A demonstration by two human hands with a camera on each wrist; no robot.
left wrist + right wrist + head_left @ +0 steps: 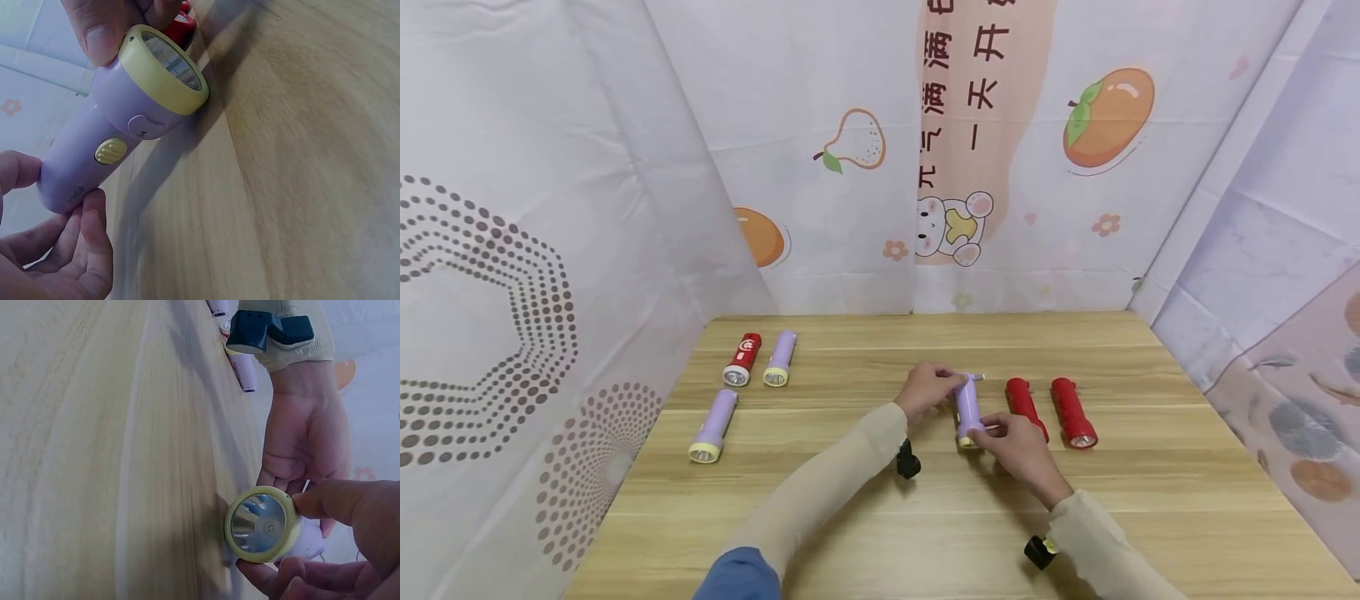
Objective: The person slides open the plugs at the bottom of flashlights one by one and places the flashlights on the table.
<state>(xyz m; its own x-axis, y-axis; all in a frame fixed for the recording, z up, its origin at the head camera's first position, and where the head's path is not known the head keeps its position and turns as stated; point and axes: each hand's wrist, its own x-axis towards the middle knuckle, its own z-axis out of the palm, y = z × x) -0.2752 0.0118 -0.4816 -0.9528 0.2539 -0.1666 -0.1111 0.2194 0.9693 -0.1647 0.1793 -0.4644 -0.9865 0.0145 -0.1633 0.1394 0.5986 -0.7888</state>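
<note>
A purple flashlight (967, 406) with a pale yellow head lies between both hands near the middle of the table. My left hand (927, 389) pinches its tail end between thumb and fingers. At the head end, my right hand (1018, 450) grips the sides with thumb and fingers. The left wrist view shows the flashlight's yellow switch (110, 150) and the right thumb (102, 44) against its rim. In the right wrist view the lens (258, 523) faces the camera. Just right of the hands lie two red flashlights, one (1022, 401) partly hidden by the right hand, the other (1070, 408) fully visible.
On the table's left side lie a red flashlight with a white head (743, 354) and two purple ones, one farther back (782, 352) and one nearer (718, 418). Printed curtains (820, 250) enclose the wooden table (865, 533) behind and at the sides.
</note>
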